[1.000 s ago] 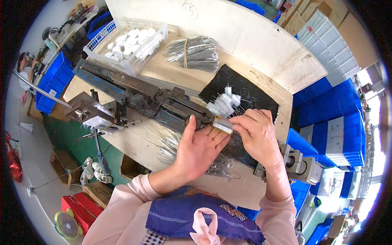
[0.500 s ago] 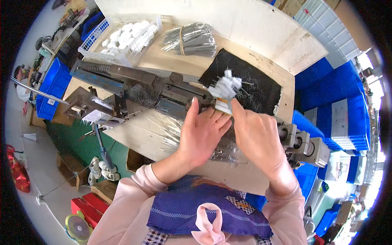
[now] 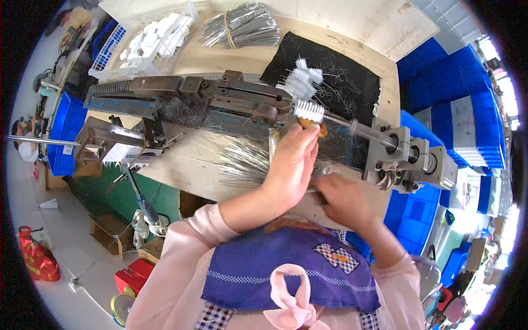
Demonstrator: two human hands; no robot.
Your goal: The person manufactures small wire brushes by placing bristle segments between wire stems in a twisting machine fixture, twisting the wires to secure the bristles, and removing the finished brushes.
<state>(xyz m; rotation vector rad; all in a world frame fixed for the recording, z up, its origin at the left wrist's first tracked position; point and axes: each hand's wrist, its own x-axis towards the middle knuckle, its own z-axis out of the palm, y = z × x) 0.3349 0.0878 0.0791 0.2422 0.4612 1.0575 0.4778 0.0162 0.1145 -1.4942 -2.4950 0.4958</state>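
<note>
Head view, item by item: left hand (image 3: pixel 291 165) is reaching up across the desk (image 3: pixel 181 170) to the middle of a long dark metal machine (image 3: pixel 192 99), its fingertips closing on an orange-handled piece (image 3: pixel 313 127) just beneath a small white bristle brush (image 3: pixel 309 110); the brush is sitting on a thin rod that is running into the grey spindle block (image 3: pixel 410 157) at the machine's right end, so the hand appears to be steadying it where the rod is carrying it. Right hand (image 3: pixel 344 201) is lying lower, near the desk's front edge, fingers curled down over a loose spread of thin metal wires (image 3: pixel 242 159) (whether it is pinching any of them I cannot tell, the hand being blurred); the wires are fanning out right beside both hands, presumably for easy picking. Finished white brushes (image 3: pixel 302 80) are piling on a black mat (image 3: pixel 335 82) just behind the machine, within a short reach of the brush on the rod. Further stock is waiting at the back: a tied bundle of wires (image 3: pixel 242 25) and a white wire basket of white pieces (image 3: pixel 148 41). Blue crates (image 3: pixel 451 82) are stacking to the right of the desk, well apart from the work.
</note>
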